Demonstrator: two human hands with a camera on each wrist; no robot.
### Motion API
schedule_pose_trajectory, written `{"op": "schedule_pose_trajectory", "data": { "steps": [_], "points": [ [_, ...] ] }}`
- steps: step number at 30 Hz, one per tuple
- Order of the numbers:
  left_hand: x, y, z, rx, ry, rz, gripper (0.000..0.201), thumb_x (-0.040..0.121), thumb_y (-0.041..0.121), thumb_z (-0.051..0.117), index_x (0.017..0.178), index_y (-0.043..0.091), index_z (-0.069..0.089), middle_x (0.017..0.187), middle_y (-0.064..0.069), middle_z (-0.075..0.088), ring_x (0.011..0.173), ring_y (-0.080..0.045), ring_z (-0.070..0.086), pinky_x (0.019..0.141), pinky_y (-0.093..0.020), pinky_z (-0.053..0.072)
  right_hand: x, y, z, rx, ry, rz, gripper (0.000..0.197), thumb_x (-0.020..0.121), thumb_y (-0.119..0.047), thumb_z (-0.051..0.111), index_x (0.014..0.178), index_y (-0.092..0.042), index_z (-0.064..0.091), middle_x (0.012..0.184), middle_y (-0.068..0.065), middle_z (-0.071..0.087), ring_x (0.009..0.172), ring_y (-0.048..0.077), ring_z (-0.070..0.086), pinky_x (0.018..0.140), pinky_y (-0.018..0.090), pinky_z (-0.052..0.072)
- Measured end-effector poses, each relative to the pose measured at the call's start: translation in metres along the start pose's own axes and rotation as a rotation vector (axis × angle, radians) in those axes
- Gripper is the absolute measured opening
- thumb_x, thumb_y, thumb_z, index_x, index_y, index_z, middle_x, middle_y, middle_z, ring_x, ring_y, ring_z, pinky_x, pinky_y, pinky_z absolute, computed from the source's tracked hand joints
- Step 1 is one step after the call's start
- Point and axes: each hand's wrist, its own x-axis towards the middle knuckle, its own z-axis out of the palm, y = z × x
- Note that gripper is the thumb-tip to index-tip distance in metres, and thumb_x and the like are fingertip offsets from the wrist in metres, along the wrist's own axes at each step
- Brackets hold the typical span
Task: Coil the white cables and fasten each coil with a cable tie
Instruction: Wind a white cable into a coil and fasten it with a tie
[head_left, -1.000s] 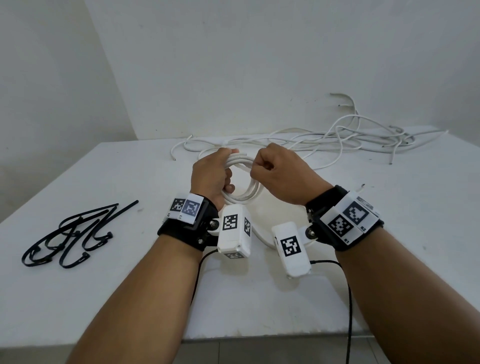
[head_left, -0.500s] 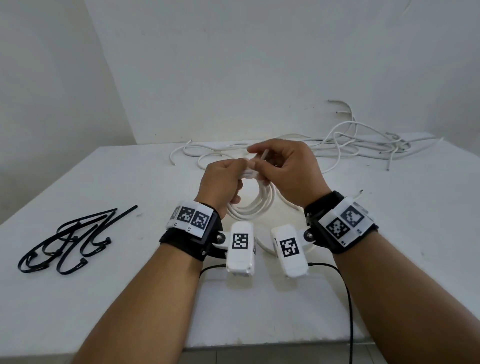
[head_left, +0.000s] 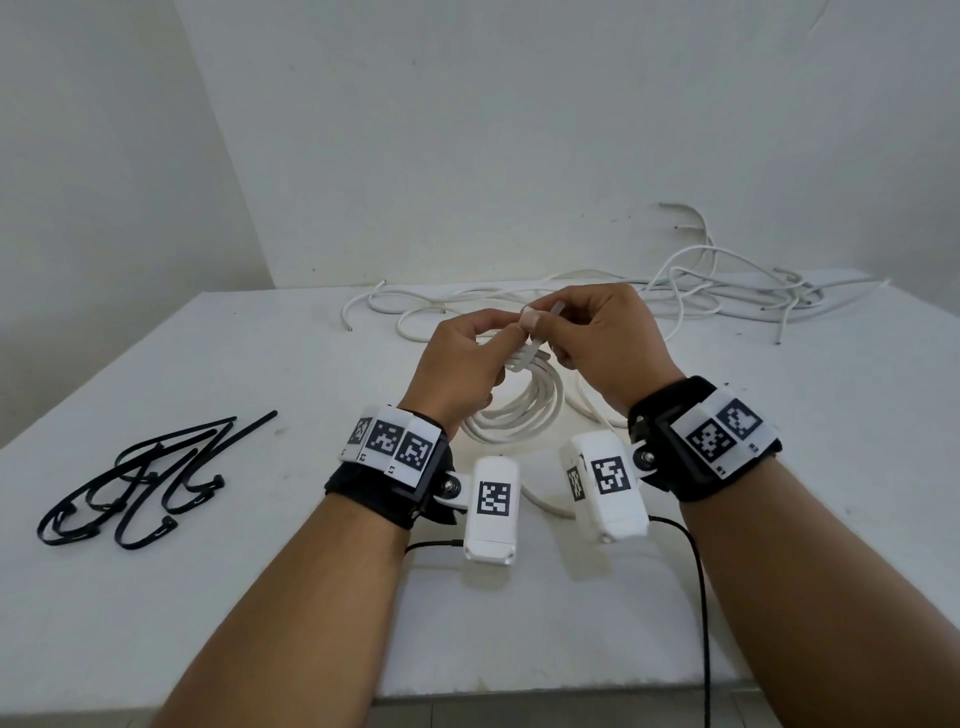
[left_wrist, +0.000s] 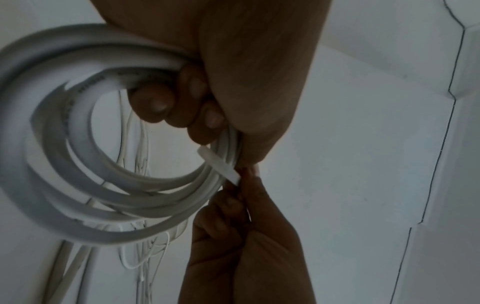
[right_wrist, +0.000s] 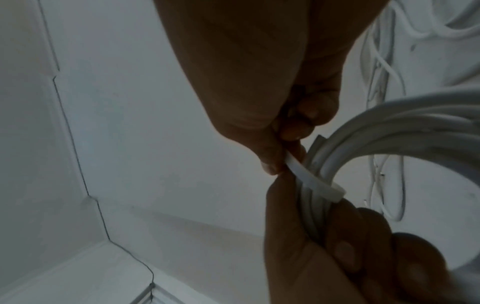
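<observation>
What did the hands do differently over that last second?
The right hand opened from a fist and now pinches the loose white cable end beside the coil, lifted higher. The left hand still grips the coil. The black cable ties stayed untouched.

Bare table (head_left: 260, 597) surface is seen front and centre-left, open to reach. Left side is partly taken by a heap of black cable ties (head_left: 140, 483). The far edge is blocked by loose white cables (head_left: 701, 296) sprawled against the wall (head_left: 519, 130). The middle is occupied by both hands and a coil (head_left: 519, 410).
</observation>
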Motion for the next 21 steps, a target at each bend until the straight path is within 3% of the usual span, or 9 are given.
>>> {"op": "schedule_pose_trajectory", "data": {
  "steps": [5,10,14,18,21],
  "points": [
    [0.0002,-0.0011,0.0001,-0.005,0.027,0.01,0.016,0.089,0.03,0.067,0.083,0.019,0.076,0.063,0.002,0.058,0.052,-0.012,0.042,0.046,-0.024,0.033,0.0009,0.0023,0.0029,0.101,-0.012,0.038,0.009,0.087,-0.015,0.073,0.085,-0.007,0.077,0.069,0.024,0.062,0.054,0.019,0.044,0.051,0.027,0.038],
    [0.0005,-0.0011,-0.0021,-0.039,-0.019,0.012,0.015,0.09,0.031,0.068,0.082,0.019,0.075,0.067,-0.002,0.054,0.05,-0.011,0.039,0.045,-0.024,0.031,0.0005,0.0014,0.0011,0.183,-0.037,0.088,0.012,0.089,-0.011,0.07,0.093,-0.001,0.075,0.067,0.009,0.062,0.053,0.015,0.046,0.05,0.021,0.04],
    [0.0021,-0.0032,-0.0014,-0.039,0.016,-0.003,0.016,0.089,0.03,0.069,0.079,0.018,0.074,0.067,-0.004,0.054,0.051,-0.013,0.04,0.046,-0.025,0.031,0.0006,0.0016,0.0027,0.163,-0.064,0.08,0.015,0.093,-0.012,0.065,0.096,-0.002,0.075,0.065,0.007,0.061,0.055,0.014,0.049,0.053,0.023,0.043],
    [0.0043,-0.0063,-0.0013,-0.053,0.101,-0.056,0.018,0.087,0.03,0.07,0.078,0.016,0.075,0.059,0.002,0.054,0.053,-0.013,0.041,0.045,-0.025,0.032,-0.0003,-0.0006,0.0029,0.163,-0.112,0.087,0.022,0.099,-0.011,0.055,0.113,-0.008,0.072,0.069,-0.003,0.062,0.065,0.01,0.054,0.06,0.022,0.045],
    [0.0048,-0.0057,-0.0029,-0.078,0.144,-0.078,0.018,0.087,0.03,0.068,0.078,0.017,0.076,0.057,0.006,0.054,0.052,-0.012,0.042,0.045,-0.024,0.033,-0.0015,-0.0054,0.0025,0.244,-0.051,0.067,0.025,0.095,-0.013,0.063,0.12,-0.013,0.065,0.072,-0.002,0.067,0.078,0.014,0.068,0.064,0.023,0.049]
  ]
}}
